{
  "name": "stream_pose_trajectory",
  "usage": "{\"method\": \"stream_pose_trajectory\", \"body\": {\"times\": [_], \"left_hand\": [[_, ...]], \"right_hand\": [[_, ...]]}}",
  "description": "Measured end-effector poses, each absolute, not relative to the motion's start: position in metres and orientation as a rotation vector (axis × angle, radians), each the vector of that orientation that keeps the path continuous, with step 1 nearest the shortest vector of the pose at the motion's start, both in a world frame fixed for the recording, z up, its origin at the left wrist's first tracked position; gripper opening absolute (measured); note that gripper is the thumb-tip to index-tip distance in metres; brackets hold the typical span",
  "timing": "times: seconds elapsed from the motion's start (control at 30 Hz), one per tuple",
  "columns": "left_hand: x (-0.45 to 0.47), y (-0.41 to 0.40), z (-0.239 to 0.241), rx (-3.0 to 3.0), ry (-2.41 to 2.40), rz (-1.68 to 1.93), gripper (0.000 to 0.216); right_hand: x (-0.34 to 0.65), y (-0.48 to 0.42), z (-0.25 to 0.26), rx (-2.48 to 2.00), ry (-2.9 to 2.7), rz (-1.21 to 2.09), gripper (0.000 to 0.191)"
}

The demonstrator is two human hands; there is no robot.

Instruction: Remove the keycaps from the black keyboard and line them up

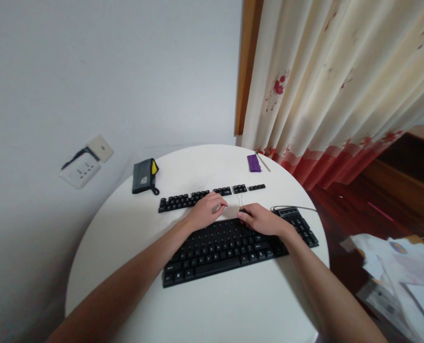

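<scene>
Black plastic made up most of what lay within reach: a long black keyboard (215,257) stretched across the round white tabletop (215,309), its far rows showing small stubs where keycaps would sit. Its long axis ran left to right, the left end angled a little toward the person. Beyond it, nearly parallel, lay a broken line of loose black keycaps (176,202), with a narrow white strip of tabletop between.

Both hands were over the keyboard's far edge, a small gap apart. Right of that gap, the right hand (260,219) had its thumb and fingers closed on a thin metal wire tool with a dark grip (239,199); the wire prongs pointed away from the person, toward the loose keycaps. Whether a keycap was also caught there was too small to tell.

To the left, the left hand (207,211) was curled, thumb and forefinger bent into a narrow loop, and whether they pinched anything could not be told. It covered part of the keycap line's middle, while the right hand was the nearer one to the wire, the keyboard's number pad lying out past its wrist.
</scene>
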State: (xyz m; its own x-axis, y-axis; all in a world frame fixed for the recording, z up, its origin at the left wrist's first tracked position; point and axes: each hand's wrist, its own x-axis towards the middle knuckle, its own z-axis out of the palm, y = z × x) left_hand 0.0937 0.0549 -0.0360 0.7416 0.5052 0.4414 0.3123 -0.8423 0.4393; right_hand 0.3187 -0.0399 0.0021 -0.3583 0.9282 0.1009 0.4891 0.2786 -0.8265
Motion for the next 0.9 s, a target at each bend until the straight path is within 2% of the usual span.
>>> {"method": "stream_pose_trajectory", "body": {"times": [0.23, 0.4, 0.6, 0.73, 0.9], "left_hand": [[0.092, 0.05, -0.029, 2.529, 0.604, 0.782, 0.018], [0.091, 0.049, -0.025, 2.562, 0.517, 0.673, 0.03], [0.092, 0.048, -0.028, 2.59, 0.446, 0.758, 0.017], [0.09, 0.047, -0.027, 2.568, 0.503, 0.816, 0.026], [0.091, 0.048, -0.027, 2.663, 0.426, 0.78, 0.018]], "right_hand": [[0.307, -0.036, 0.001, -1.276, -1.757, 0.838, 0.035], [0.291, -0.035, -0.006, -1.253, -1.613, 0.813, 0.03], [0.277, -0.035, -0.019, -1.291, -1.485, 0.732, 0.03], [0.276, -0.03, -0.028, -1.28, -1.346, 0.918, 0.038], [0.278, -0.027, -0.028, -1.273, -1.278, 0.985, 0.038]]}}
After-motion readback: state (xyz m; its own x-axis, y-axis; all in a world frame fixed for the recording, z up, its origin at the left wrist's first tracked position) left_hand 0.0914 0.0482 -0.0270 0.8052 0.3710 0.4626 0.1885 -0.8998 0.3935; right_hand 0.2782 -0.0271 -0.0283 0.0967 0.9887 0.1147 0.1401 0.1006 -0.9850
